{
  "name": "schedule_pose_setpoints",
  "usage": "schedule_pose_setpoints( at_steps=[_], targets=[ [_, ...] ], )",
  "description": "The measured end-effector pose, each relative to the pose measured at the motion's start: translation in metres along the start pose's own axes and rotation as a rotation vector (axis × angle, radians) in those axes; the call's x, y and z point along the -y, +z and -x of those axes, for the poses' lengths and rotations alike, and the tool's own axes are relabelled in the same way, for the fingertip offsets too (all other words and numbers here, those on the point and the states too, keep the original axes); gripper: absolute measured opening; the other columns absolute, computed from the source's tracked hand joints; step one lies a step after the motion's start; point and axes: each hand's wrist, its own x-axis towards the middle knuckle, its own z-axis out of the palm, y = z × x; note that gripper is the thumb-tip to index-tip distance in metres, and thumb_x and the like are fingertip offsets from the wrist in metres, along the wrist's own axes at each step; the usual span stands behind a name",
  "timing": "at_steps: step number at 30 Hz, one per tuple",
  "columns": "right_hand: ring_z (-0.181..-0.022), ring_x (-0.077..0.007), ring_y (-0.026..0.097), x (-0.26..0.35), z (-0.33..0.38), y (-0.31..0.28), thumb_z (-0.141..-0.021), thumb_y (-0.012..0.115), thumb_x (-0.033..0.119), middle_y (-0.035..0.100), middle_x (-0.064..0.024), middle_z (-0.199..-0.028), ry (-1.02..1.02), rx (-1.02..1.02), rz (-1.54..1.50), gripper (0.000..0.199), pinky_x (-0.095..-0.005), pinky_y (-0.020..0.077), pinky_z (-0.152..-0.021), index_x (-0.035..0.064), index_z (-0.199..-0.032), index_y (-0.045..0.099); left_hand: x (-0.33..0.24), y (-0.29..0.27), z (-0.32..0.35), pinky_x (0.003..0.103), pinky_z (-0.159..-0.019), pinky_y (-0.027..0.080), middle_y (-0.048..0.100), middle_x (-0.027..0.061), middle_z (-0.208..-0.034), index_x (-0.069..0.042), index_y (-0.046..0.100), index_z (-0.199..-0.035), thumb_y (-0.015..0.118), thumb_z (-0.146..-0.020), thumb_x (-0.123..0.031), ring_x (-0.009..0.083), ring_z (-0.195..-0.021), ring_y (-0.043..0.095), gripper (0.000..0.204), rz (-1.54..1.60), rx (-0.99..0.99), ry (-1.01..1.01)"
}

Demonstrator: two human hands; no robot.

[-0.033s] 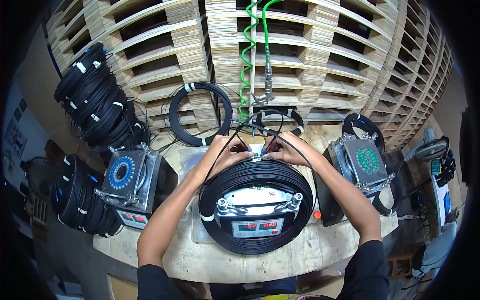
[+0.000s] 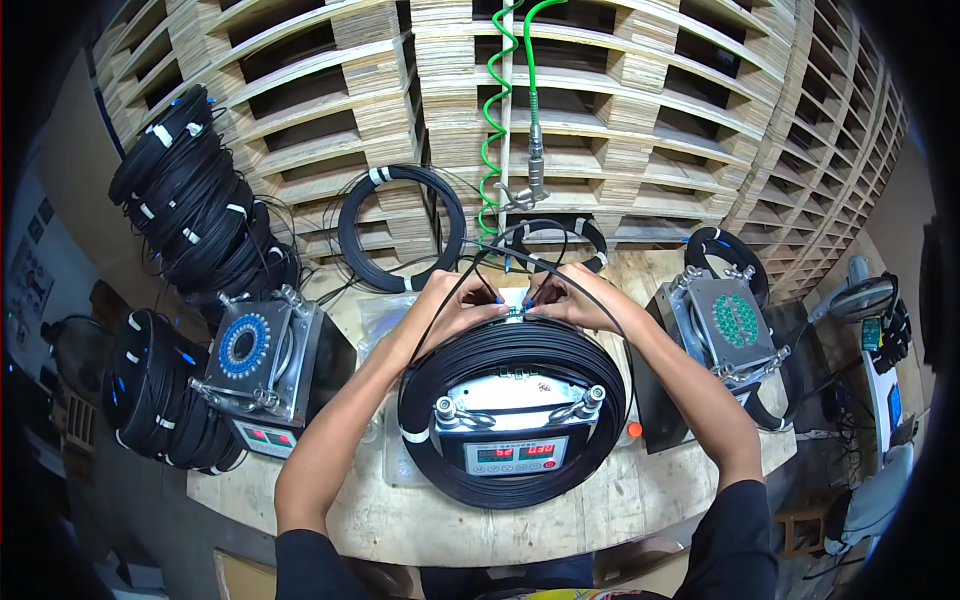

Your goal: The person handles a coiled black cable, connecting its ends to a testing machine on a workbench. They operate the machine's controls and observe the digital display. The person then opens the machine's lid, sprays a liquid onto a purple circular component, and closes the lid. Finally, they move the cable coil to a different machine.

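Note:
My left hand (image 2: 458,305) is closed in a pinch on a thin black cable with a blue connector (image 2: 500,299) at its end. Opposite it, my right hand (image 2: 573,300) pinches another black cable end, also tipped in blue and partly covered by the fingers. Both connector ends meet small green pieces (image 2: 515,312) at the far rim of the middle machine (image 2: 512,390). Around that machine rests a large coil of black cable (image 2: 420,455), tied with white tape. Loose cable loops arch above my hands. A panel with red digits (image 2: 515,456) faces me inside the coil.
Similar machines flank me: one with a blue ring of holders (image 2: 242,348) at left, one with green holders (image 2: 736,320) at right. Cable coils (image 2: 180,200) pile up at far left. Another coil (image 2: 350,225) leans on wooden pallets (image 2: 375,75). A green air hose (image 2: 533,60) hangs overhead.
The red digits on the middle machine's panel have changed. Both hands, the cables and the coil look the same.

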Motion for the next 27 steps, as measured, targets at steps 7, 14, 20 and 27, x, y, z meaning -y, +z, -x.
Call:
schedule_pose_setpoints(
  at_steps=[7, 14, 20, 27],
  targets=[
    [-0.082, -0.0198, 0.075, 0.006, 0.000, -0.011, -0.086, 0.078, 0.014, 0.078, -0.0169, -0.090, 0.015, 0.055, -0.077, 0.027, -0.0314, 0.0587, -0.077, -0.0051, -0.103, 0.075, 0.016, 0.003, -0.003, 0.040, -0.081, 0.050, 0.065, 0.0080, -0.089, -0.006, 0.075, -0.090, 0.083, -0.080, -0.022, 0.0288, -0.091, 0.063, 0.020, -0.278, -0.105, 0.295],
    [-0.067, -0.0112, 0.061, -0.027, -0.028, -0.033, -0.080, 0.074, 0.009, 0.070, -0.0067, -0.075, 0.108, -0.198, 0.036, 0.022, -0.0315, 0.0512, -0.067, 0.0013, -0.101, 0.077, 0.004, -0.009, -0.010, 0.045, -0.102, 0.044, 0.065, 0.0096, -0.121, -0.008, 0.065, -0.104, 0.082, -0.081, -0.019, 0.0332, -0.119, 0.058, 0.031, -0.360, 0.064, 0.420],
    [-0.088, -0.0288, 0.074, -0.040, -0.071, -0.026, -0.081, 0.078, 0.029, 0.075, -0.0138, -0.108, 0.555, 0.236, 0.169, 0.046, -0.0431, 0.0651, -0.061, 0.0067, -0.120, 0.072, 0.026, -0.009, -0.030, 0.050, -0.105, 0.045, 0.061, 0.0131, -0.141, -0.013, 0.061, -0.139, 0.070, -0.092, -0.037, 0.0359, -0.128, 0.059, 0.053, -0.480, 0.326, 0.260],
    [-0.075, -0.0272, 0.075, -0.102, -0.043, -0.029, -0.090, 0.067, 0.022, 0.070, -0.0173, -0.091, 0.600, -0.134, -0.389, 0.031, -0.0383, 0.0634, -0.054, -0.0054, -0.104, 0.066, 0.024, -0.006, -0.034, 0.046, -0.114, 0.038, 0.066, 0.0131, -0.136, -0.013, 0.064, -0.137, 0.075, -0.087, -0.034, 0.0291, -0.130, 0.060, 0.055, -0.351, 0.327, 0.197]
  ],
)
